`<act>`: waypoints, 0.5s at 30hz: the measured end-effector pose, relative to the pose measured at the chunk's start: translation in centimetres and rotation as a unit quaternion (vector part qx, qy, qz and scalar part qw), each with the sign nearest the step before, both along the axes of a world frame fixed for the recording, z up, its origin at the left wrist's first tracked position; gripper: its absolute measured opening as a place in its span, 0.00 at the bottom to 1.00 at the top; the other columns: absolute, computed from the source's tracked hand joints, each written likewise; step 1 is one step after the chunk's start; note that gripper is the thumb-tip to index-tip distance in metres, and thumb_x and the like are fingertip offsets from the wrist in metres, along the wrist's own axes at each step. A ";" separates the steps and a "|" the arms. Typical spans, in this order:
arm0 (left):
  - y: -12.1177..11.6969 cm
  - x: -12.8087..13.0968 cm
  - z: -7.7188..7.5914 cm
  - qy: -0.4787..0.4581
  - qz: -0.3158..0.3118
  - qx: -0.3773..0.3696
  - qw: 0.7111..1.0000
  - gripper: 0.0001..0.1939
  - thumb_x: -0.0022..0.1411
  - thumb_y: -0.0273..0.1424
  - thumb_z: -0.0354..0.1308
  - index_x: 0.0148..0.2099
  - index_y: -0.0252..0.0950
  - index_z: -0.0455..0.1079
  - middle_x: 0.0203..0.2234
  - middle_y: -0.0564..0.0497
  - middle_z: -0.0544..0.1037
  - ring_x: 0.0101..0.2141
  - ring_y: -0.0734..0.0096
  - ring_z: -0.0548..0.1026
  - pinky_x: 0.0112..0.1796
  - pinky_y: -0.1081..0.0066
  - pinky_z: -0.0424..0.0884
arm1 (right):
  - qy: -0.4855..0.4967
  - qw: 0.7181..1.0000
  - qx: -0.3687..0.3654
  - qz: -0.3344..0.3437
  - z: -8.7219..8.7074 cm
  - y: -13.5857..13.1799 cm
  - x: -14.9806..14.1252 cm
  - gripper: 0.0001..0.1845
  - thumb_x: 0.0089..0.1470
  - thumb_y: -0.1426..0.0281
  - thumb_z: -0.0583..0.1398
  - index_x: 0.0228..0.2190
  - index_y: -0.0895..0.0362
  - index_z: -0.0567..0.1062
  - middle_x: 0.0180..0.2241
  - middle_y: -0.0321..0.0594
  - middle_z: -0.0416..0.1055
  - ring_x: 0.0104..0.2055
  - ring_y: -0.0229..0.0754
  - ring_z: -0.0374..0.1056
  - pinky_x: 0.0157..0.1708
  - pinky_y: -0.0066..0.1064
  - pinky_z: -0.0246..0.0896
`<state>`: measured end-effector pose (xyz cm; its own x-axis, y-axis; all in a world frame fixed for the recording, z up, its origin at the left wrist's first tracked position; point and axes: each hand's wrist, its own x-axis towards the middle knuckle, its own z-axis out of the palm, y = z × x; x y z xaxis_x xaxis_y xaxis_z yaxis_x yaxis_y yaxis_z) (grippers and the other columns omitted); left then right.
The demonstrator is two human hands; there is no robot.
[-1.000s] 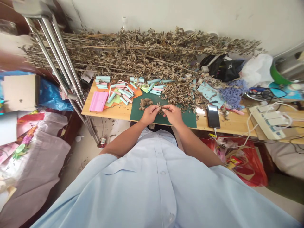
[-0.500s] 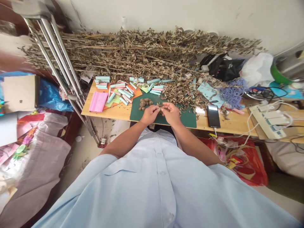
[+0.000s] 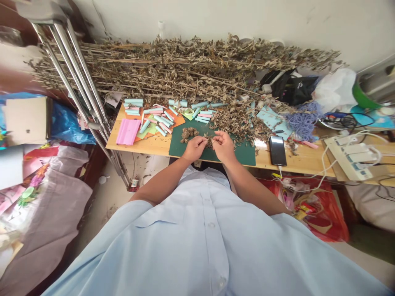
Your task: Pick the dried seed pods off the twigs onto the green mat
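Note:
My left hand (image 3: pixel 195 149) pinches thumb against fingers over the green cutting mat (image 3: pixel 212 156). Facing it, a small gap away, my right hand (image 3: pixel 224 147) is closed in a similar pinch. Bits of dried leaf (image 3: pixel 210 142) show between the two hands; the pieces in the fingertips are tiny and partly covered. Just beyond my left hand sits a cluster of brown, crumbly leaf balls (image 3: pixel 189 134). A heap of loose dried leaves (image 3: pixel 233 122) lies beyond my right hand, spilling over the mat's far edge.
Dried leafy stalks (image 3: pixel 185 61) lie along the wall. Paper rolls (image 3: pixel 160 121) and pink paper (image 3: pixel 127 132) are to the left. A phone (image 3: pixel 277 150), purple yarn (image 3: pixel 305 121) and power strip (image 3: pixel 348 154) are to the right. A metal stand (image 3: pixel 77 90) rises at left.
My hands have drawn slightly apart, the right one shifting a little to the right. The gap between the fingertips is wider. Everything else looks unchanged.

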<state>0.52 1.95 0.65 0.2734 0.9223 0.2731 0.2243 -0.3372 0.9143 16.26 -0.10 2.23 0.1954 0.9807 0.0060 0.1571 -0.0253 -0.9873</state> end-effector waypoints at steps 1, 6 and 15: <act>0.0 0.0 0.1 -0.004 0.003 -0.006 1.000 0.11 0.68 0.33 0.56 0.34 0.35 0.73 0.29 0.51 0.75 0.34 0.71 0.72 0.39 0.70 0.68 | 0.000 1.000 -0.001 -0.007 0.1 0.0 0.1 0.20 0.50 0.65 0.62 0.46 0.53 0.68 0.31 0.33 0.72 0.23 0.33 0.64 0.23 0.28 0.61; -0.1 -0.1 0.3 -0.022 -0.002 -0.038 0.999 0.12 0.68 0.35 0.56 0.32 0.34 0.72 0.27 0.51 0.75 0.33 0.71 0.72 0.38 0.71 0.68 | -0.026 0.999 0.000 -0.024 0.4 -0.1 0.5 0.14 0.49 0.65 0.62 0.39 0.56 0.73 0.29 0.35 0.73 0.22 0.35 0.64 0.23 0.29 0.61; 0.0 -0.1 0.0 -0.029 -0.017 -0.041 0.999 0.15 0.68 0.37 0.55 0.31 0.34 0.70 0.24 0.53 0.71 0.30 0.72 0.68 0.35 0.71 0.65 | -0.059 0.998 -0.023 0.010 0.3 -0.3 0.4 0.15 0.51 0.61 0.64 0.38 0.56 0.79 0.34 0.40 0.79 0.24 0.38 0.71 0.25 0.31 0.67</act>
<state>0.40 1.95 0.68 0.2915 0.9325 0.2133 0.1600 -0.2673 0.9502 16.71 -0.43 2.55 0.1774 0.9840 -0.0177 0.2729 -0.0665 -0.9597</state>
